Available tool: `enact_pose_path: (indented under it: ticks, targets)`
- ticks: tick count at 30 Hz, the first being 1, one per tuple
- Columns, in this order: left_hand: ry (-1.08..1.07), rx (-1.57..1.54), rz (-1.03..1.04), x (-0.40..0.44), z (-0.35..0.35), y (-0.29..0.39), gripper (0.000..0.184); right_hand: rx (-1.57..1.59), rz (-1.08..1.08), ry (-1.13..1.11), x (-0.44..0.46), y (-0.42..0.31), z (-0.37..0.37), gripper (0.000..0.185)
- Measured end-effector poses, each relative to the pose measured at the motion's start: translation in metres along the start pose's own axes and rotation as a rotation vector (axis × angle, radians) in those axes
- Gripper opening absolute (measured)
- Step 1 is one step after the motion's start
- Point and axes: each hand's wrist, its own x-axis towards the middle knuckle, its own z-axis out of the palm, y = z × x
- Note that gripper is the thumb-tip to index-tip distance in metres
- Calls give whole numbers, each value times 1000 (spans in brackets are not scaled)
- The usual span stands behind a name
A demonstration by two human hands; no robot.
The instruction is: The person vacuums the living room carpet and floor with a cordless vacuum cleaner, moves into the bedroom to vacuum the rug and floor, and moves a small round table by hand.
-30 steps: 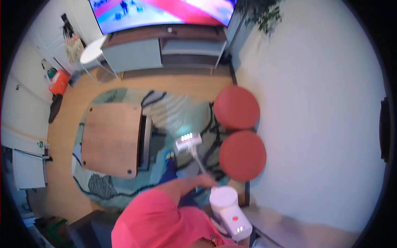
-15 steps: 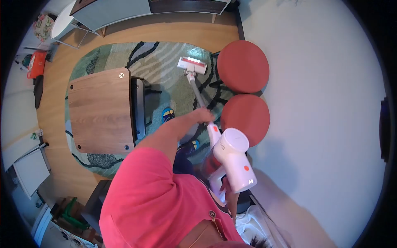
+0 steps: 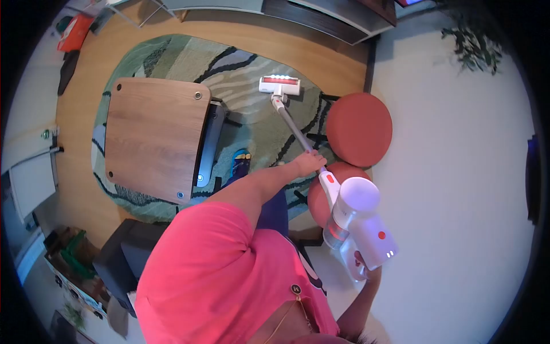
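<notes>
A white stick vacuum cleaner (image 3: 360, 198) runs diagonally across the view, its lit floor head (image 3: 279, 85) flat on the green patterned rug (image 3: 246, 137). My left hand (image 3: 311, 163) is wrapped round the grey tube, just above the white upper joint. At the lower right, my right hand (image 3: 365, 268) grips the handle behind the motor body, which partly hides the fingers. Two round red stools stand beside the tube: the far stool (image 3: 359, 129) shows fully, and the near stool (image 3: 321, 202) is partly covered by the vacuum.
A wooden coffee table (image 3: 154, 137) stands on the rug at left. A TV cabinet (image 3: 321, 17) lines the far side, with a leafy plant (image 3: 472, 49) at upper right. The white wall (image 3: 452, 172) borders the stools. A dark grey seat (image 3: 129, 249) is at lower left.
Since the earlier frames, the view has shifted and turned. The vacuum body and both hands now appear farther right, and the near stool is more covered. Both hands keep their hold.
</notes>
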Motion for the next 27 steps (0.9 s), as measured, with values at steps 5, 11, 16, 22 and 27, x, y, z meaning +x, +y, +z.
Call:
enact_pose_path:
  ticks: [5,11,16,22,27]
  targets:
    - [-49,-20,-121,-3,-30,-7,32,-44,23,-66,48,-89,-28,21]
    - [-4,26,-215,24,-49,-69,38,-174,-113,-136,131,-182,-6,19]
    - [25,25,-295,56,-71,-87,33,-218,-136,-297,186,-231,-24,17]
    - [344,139,-399,75,-88,-109,31,-455,-202,-450,229,-253,-41,26]
    - [390,64,-613,62,-131,-163,32,-874,-767,-546,270,-302,17,32]
